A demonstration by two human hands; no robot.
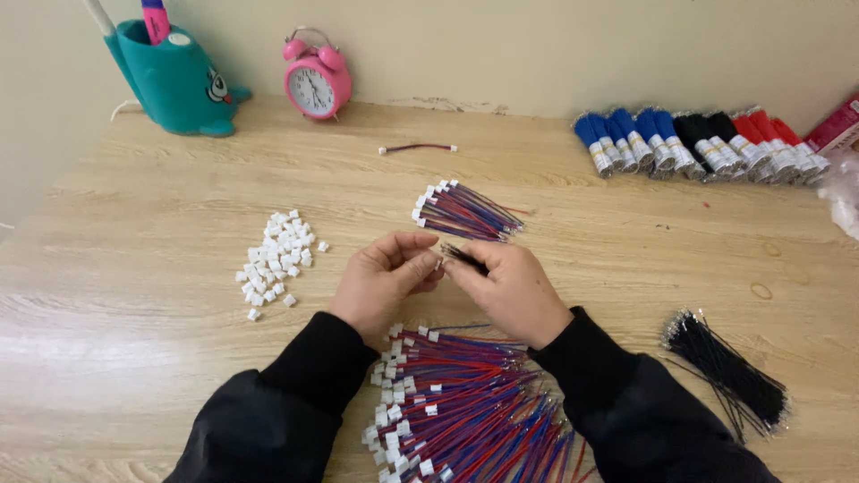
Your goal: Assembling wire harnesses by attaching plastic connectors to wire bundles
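1. The left hand and the right hand are meeting over the middle of the tabletop. Their fingertips are almost touching.
2. The right grip is pinching a few thin black wires. The wires are sticking up and away from the grip.
3. The left grip is closing its thumb and fingers on something tiny at the end of those wires. It is too small to tell what it is.
4. Just past the grip, a small bunch of red and blue wires with white plugs is lying on the wood.
5. Right under the wrists, a big pile of red and blue wires is spreading toward the near edge.
6. Off to the left of the grip, a heap of little white plugs is sitting, well apart from it.
7. Off to the right, a black wire bundle is lying near the near edge.
8. Bare wood is showing around the grip on both sides.
9. Far behind the grip, along the back edge, a pink alarm clock, a teal holder and a row of wire rolls are standing by the wall.
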